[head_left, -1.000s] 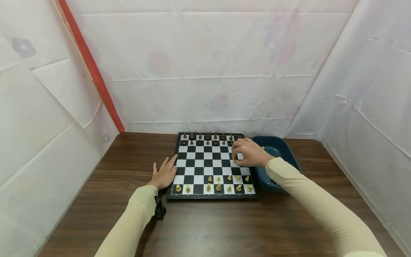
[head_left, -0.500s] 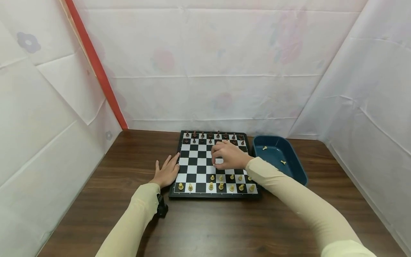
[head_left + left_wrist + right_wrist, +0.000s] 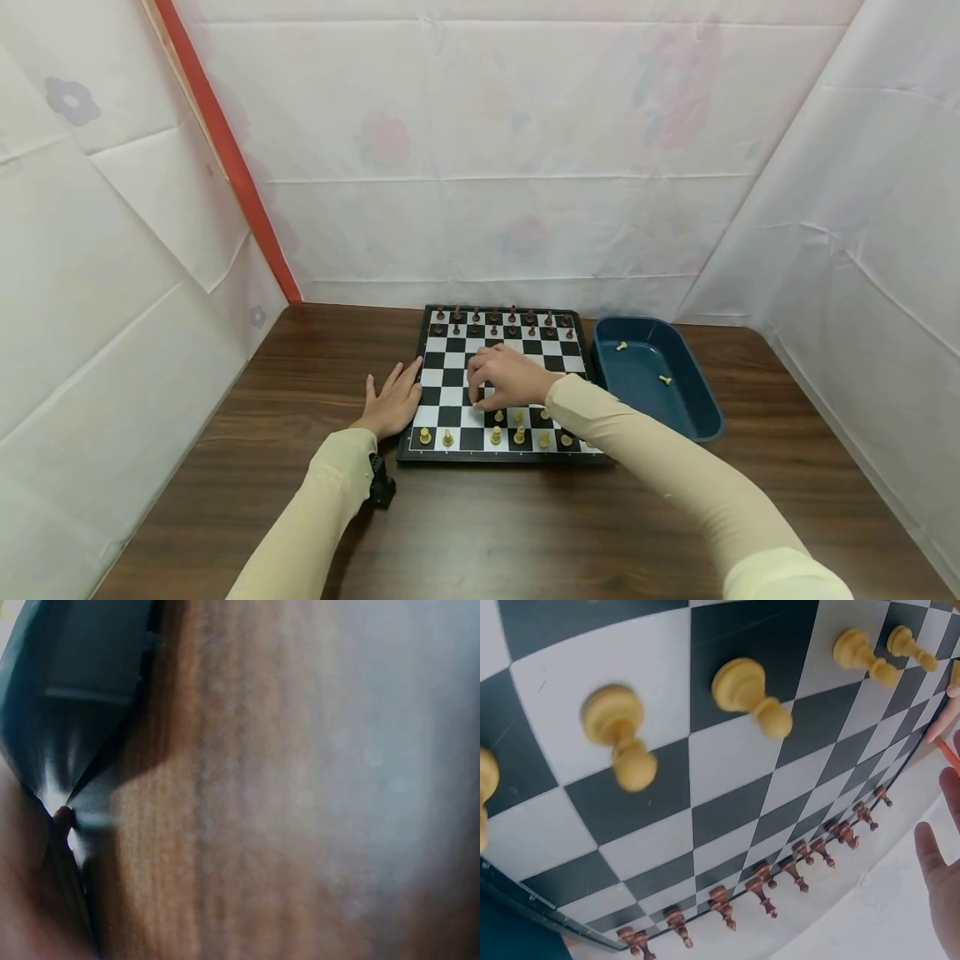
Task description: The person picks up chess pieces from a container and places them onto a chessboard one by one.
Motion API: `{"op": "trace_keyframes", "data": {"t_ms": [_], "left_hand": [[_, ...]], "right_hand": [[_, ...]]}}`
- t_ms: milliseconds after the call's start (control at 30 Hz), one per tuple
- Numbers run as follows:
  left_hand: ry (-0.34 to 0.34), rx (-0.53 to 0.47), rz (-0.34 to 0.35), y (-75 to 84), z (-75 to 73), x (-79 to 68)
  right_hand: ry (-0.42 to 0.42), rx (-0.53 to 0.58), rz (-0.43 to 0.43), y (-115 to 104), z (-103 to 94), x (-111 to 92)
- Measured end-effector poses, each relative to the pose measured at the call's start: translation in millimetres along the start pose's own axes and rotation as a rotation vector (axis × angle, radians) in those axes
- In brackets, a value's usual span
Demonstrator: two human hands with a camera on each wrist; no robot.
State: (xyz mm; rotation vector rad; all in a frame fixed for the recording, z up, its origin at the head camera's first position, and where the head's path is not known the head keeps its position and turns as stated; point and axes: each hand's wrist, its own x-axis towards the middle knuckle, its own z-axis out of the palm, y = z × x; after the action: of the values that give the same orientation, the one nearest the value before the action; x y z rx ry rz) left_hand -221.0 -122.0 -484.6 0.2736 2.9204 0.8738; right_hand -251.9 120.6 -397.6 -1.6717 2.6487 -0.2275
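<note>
My right hand [image 3: 506, 379] reaches over the chessboard [image 3: 450, 379], its thumb and fingers pinched just behind the front pawns. It pinches a small chess piece, hidden by the fingers; I cannot tell its kind. In the right wrist view, fingertips [image 3: 930, 855] show at the right edge, beyond a row of pale pawns [image 3: 750, 697]. My left hand [image 3: 393, 404] lies flat with spread fingers against the board's left edge. Pale back-row pieces, among them a rook [image 3: 425, 436], stand along the near edge. Dark reddish pieces [image 3: 494, 317] fill the two far rows.
Right of the board stands a blue tray [image 3: 701, 400] with two pale pieces [image 3: 665, 380] lying in it. A brown wooden table [image 3: 465, 533] carries everything, with white sheeting [image 3: 480, 150] behind and at both sides. A black wrist device [image 3: 382, 483] sits at my left wrist.
My right hand has moved left across the board from beside the tray and lowered toward the front pawns. The tray's pieces have come into view. My left hand keeps its place on the board edge.
</note>
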Motion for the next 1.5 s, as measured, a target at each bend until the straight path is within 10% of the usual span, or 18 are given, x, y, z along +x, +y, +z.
{"op": "trace_keyframes", "data": {"t_ms": [867,1500], "left_hand": [[0.021,0.005,-0.024,-0.8,-2.2,-1.8],[0.020,0.015,-0.006,0.8,-3.3,1.9]], "right_hand": [[-0.085,0.020,0.052,-1.3,7.6,5.1],[0.041,-0.043,0.183,31.4,-31.2,-74.0]]}}
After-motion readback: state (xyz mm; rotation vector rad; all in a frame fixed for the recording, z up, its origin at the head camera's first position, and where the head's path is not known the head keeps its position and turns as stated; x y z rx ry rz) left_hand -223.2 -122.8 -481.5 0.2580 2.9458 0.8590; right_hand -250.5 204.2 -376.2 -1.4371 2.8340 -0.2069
